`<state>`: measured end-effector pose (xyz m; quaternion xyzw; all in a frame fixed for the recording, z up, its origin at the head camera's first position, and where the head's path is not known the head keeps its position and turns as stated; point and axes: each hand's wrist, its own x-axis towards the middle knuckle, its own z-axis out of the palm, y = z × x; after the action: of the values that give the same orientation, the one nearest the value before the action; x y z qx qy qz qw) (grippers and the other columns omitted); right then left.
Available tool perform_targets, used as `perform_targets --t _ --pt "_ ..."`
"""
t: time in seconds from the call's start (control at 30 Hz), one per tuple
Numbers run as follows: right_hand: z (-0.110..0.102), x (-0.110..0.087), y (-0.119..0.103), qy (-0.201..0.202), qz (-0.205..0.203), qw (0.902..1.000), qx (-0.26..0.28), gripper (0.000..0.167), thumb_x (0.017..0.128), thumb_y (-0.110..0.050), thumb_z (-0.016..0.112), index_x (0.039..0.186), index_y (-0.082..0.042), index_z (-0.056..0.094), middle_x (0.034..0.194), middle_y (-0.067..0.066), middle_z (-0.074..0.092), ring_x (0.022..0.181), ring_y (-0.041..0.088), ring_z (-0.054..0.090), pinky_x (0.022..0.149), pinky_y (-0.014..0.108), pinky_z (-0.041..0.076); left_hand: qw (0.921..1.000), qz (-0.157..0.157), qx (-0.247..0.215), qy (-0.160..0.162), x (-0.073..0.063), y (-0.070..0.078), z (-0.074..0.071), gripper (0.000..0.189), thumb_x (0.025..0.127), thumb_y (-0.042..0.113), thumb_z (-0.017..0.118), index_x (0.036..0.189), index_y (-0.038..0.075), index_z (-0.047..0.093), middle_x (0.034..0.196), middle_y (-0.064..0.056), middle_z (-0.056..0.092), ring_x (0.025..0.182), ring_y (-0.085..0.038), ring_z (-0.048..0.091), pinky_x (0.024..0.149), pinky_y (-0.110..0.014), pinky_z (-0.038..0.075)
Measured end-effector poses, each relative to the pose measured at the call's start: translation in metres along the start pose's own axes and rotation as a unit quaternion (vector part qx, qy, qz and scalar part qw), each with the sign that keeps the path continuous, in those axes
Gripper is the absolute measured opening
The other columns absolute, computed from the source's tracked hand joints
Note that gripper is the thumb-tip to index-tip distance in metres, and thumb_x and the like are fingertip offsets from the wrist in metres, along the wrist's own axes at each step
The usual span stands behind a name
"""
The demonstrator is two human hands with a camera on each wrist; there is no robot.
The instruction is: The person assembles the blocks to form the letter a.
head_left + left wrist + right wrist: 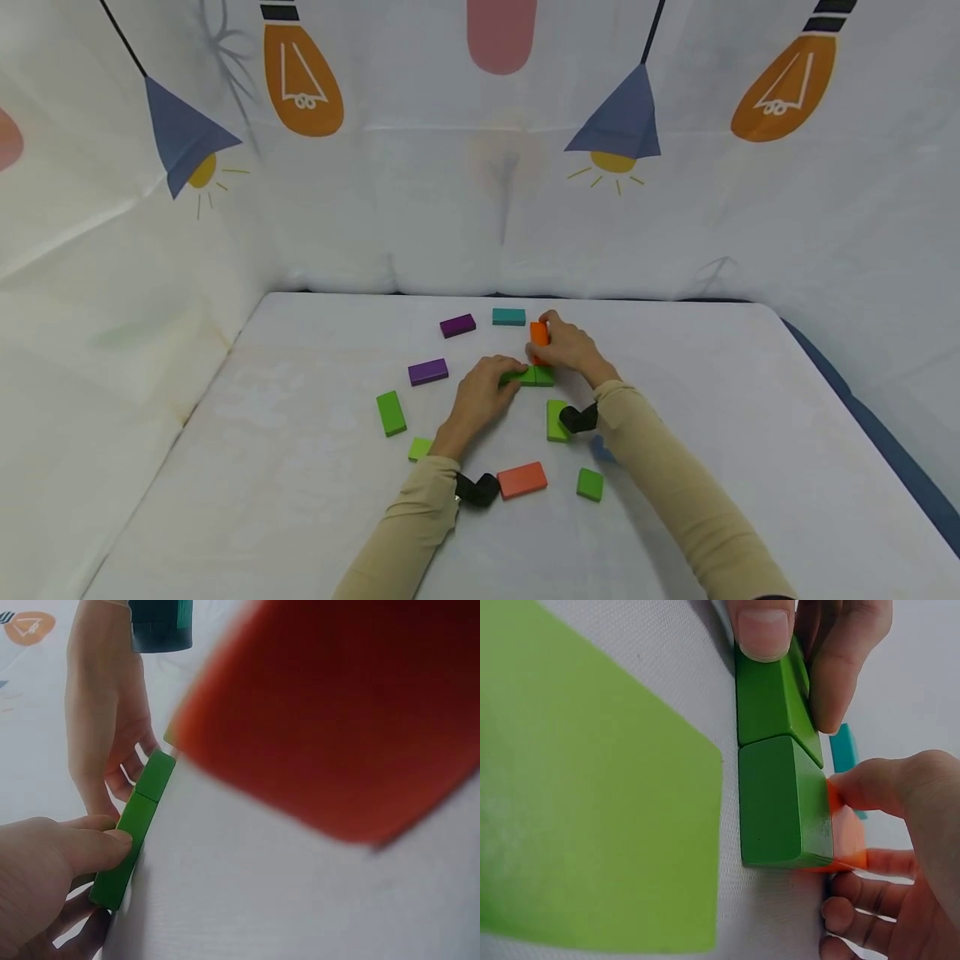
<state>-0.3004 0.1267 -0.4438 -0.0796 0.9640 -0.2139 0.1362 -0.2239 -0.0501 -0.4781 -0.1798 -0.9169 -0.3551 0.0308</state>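
Near the table's middle, my left hand [477, 398] holds a green block [528, 377] between thumb and fingers. In the right wrist view, its thumb lies on the near face of that block [762, 701]. A second, shorter green block [544, 377] sits end to end with it, a thin seam between them. Just behind this pair, my right hand [572, 346] pinches an orange block [538, 334], thumb on one end and fingers around the other. The right wrist view shows the orange block [849, 834] partly hidden behind the shorter green one [769, 802].
Behind the hands lie a teal block [508, 317] and two purple blocks [457, 325]. Green blocks [391, 413] lie at left and front right. A lime block [557, 421], a red-orange block [522, 480] and a blue block [602, 450] lie close to the forearms.
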Motion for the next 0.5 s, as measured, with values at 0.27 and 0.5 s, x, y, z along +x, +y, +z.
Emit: perform_targets --t 0.27,0.5 --pt "-0.006 -0.006 0.005 -0.02 0.005 0.9989 0.043 0.064 0.092 -0.048 0.047 0.141 -0.012 0.028 0.123 0.021 0.055 0.1 0.032 0.055 0.087 0.046 0.046 1.0 -0.006 -0.005 -0.006 0.001 -0.001 0.001 0.027 0.089 0.014 0.065 0.115 0.02 0.068 0.119 0.004 0.066 0.114 -0.017 0.057 0.093 -0.036 0.049" --pt "-0.005 -0.023 0.017 0.0 -0.048 0.9923 0.114 0.055 0.097 -0.036 0.047 0.143 -0.008 0.033 0.125 0.024 0.05 0.108 0.035 0.052 0.091 0.048 0.046 0.9999 -0.011 -0.007 0.002 0.001 0.001 -0.001 0.027 0.089 0.014 0.065 0.114 0.021 0.068 0.119 0.005 0.066 0.112 -0.016 0.057 0.092 -0.037 0.049"
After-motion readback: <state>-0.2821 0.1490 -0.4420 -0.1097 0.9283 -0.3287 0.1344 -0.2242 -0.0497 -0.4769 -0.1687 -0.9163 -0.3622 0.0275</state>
